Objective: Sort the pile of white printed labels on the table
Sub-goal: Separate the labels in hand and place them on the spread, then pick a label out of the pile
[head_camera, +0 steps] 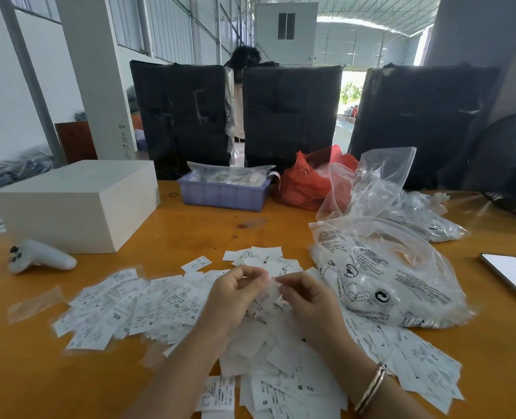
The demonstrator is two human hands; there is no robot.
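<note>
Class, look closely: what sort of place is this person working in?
Probably a garment warehouse or packing shed: size-printed labels heaped on the table, black wrapped bales behind, and clear printed polybags.

White labels (147,309) with black print cover an orange table (190,234); beyond, a lilac basket (223,196) and red bag (305,182).

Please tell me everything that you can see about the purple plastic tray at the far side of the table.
The purple plastic tray is a shallow rectangular bin with ribbed, slotted side walls. It stands upright on the orange table, between the white box and the red plastic bag, in front of the black wrapped bundles. Clear packets of printed labels fill it above the rim. A small black rubber band lies beside its left end. No hand touches it.
</note>
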